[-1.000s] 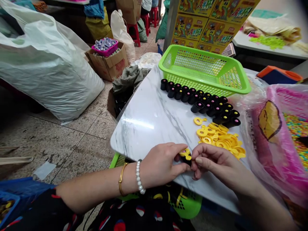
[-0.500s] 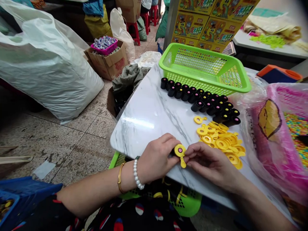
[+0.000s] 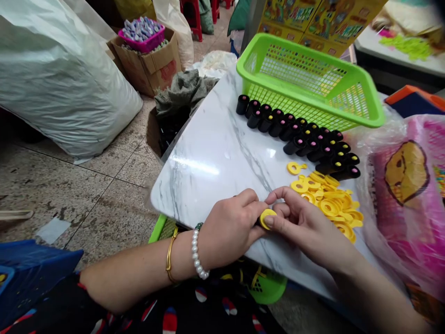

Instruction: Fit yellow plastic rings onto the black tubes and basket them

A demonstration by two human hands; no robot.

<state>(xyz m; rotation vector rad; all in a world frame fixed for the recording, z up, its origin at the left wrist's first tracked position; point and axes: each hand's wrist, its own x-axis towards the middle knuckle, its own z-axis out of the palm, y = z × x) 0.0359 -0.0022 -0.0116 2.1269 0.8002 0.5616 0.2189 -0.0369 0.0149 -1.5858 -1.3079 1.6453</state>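
Near the front edge of the marble-patterned table (image 3: 208,195), my left hand (image 3: 232,227) is closed around a small black cup, mostly hidden by the fingers. A yellow plastic cap (image 3: 267,218) covers the cup's top. My right hand (image 3: 302,222) presses its thumb on this cap, with the index finger curled around the far side. Just right of my hands lies a heap of yellow ring caps (image 3: 330,202) with tabs. Behind them stand rows of black cups (image 3: 295,144), each with a pink or yellow dot on top.
A green basket (image 3: 313,104) stands behind the cups. At right is a pink basket (image 3: 399,208) wrapped in clear plastic. Below the table edge sits another green basket (image 3: 271,287). On the floor at left are a white sack (image 3: 69,88) and a blue crate (image 3: 38,278).
The yellow cap's tab, which hung down beside the cup, has been folded over the top. My right thumb now presses on it. The camera view has tilted slightly downward.
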